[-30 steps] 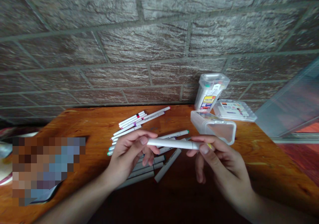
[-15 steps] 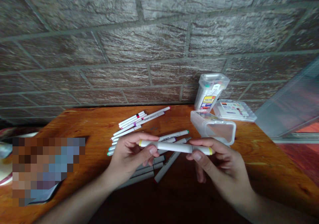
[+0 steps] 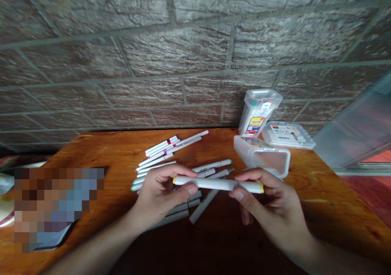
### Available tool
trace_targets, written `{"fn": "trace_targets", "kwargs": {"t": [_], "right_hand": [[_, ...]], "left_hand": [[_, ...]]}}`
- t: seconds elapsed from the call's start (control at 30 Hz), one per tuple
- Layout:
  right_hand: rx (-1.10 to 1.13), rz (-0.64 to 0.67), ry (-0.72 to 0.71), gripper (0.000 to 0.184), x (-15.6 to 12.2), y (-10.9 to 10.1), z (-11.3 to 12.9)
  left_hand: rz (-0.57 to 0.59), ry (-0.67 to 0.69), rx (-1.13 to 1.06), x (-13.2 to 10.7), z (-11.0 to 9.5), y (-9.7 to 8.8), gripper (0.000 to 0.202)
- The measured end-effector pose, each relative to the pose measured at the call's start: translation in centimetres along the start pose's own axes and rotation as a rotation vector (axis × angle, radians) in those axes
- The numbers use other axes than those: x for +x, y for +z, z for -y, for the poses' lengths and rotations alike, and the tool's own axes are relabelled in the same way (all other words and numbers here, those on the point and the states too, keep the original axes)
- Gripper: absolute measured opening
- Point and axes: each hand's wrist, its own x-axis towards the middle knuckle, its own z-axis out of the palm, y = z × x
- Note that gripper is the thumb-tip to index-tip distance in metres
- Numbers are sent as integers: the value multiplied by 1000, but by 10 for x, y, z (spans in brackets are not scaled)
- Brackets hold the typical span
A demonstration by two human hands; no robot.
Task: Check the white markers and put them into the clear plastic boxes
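A white marker point(image 3: 215, 184) with yellow ends lies level between my two hands, above the table. My left hand point(image 3: 163, 193) pinches its left part between thumb and fingers. Around its right part, near the cap seam, the thumb and fingers of my right hand point(image 3: 267, 197) are closed. Below and behind the hands, several white markers point(image 3: 214, 165) with coloured ends lie on the wooden table point(image 3: 104, 152). A further group of markers point(image 3: 186, 144) rests toward the back. Some markers are partly hidden by my left hand.
At the back right stands a clear marker case point(image 3: 256, 112) holding markers. In front of it an open clear plastic box point(image 3: 244, 148) lies on its side, with a printed flat lid point(image 3: 285, 135) beside it. A phone-like device point(image 3: 58, 240), mostly blurred out, lies left. A brick wall point(image 3: 195, 91) rises behind.
The yellow-ended marker has shifted slightly right and down and turned a little in the fingers. Both hands keep hold of it; the other things stay put.
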Motion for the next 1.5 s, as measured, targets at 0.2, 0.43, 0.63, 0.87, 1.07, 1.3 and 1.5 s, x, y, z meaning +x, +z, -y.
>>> {"fn": "trace_targets", "kwargs": {"t": [0.2,0.43,0.63,0.87,1.07,1.3,1.5], "right_hand": [[-25,6,-11,14,-1,0,1],[-18,12,-14,13,-1,-1,0],[-18,-4,-23,12,-1,1,1],[2,19,-24,9,-2,0,-2],[12,21,-12,11,-4,0,-2],[23,44,0,12,-4,-1,-1],[19,53,-13,13,-2,-1,0]], "left_hand": [[-8,17,38,0,0,0,13],[-2,10,-10,0,-1,1,12],[30,-49,-111,-2,-3,1,13],[59,-35,-176,-2,-1,-1,14],[63,-49,-177,-4,0,-2,13],[62,-89,-185,-5,6,-6,15],[64,-99,-201,-4,8,-6,16]]}}
